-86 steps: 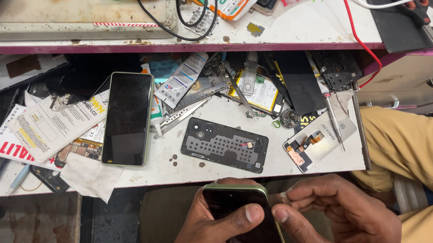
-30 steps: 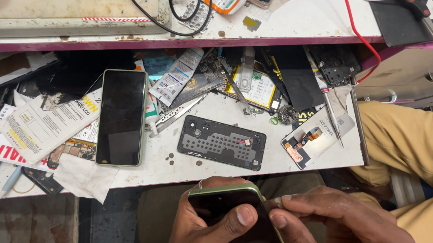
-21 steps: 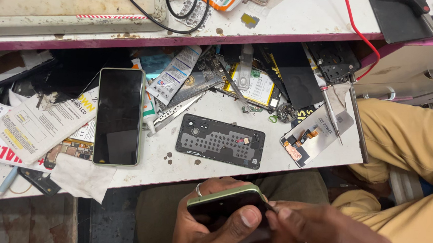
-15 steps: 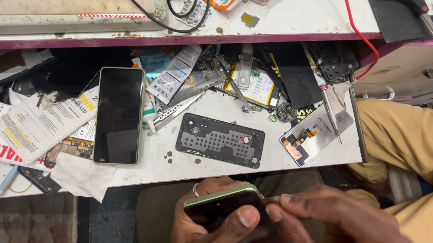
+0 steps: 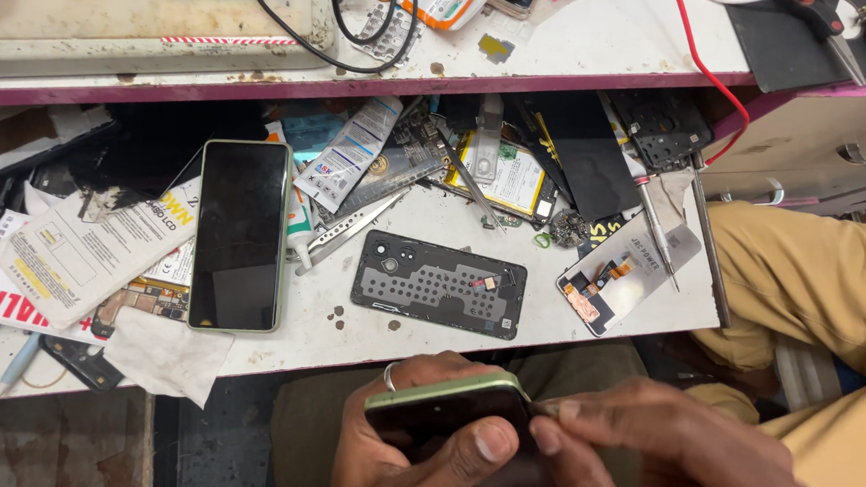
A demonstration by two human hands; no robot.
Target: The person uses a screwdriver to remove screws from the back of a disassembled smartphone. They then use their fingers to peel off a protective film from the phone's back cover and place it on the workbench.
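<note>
Cluttered white tray [image 5: 427, 348], left hand [image 5: 410, 448] still gripping green phone [image 5: 453, 415], right hand [image 5: 680, 459] fingertips now pinched at its edge

Glossy glass-fronted phone [image 5: 452, 430], matt black plastic frame [image 5: 438, 285], crumpled cloth [image 5: 168, 354], scuffed, stained white tray [image 5: 368, 330].

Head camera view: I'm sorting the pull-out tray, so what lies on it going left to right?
Printed leaflet → phone with dark screen → black perforated back cover → display module with flex cable.
</note>
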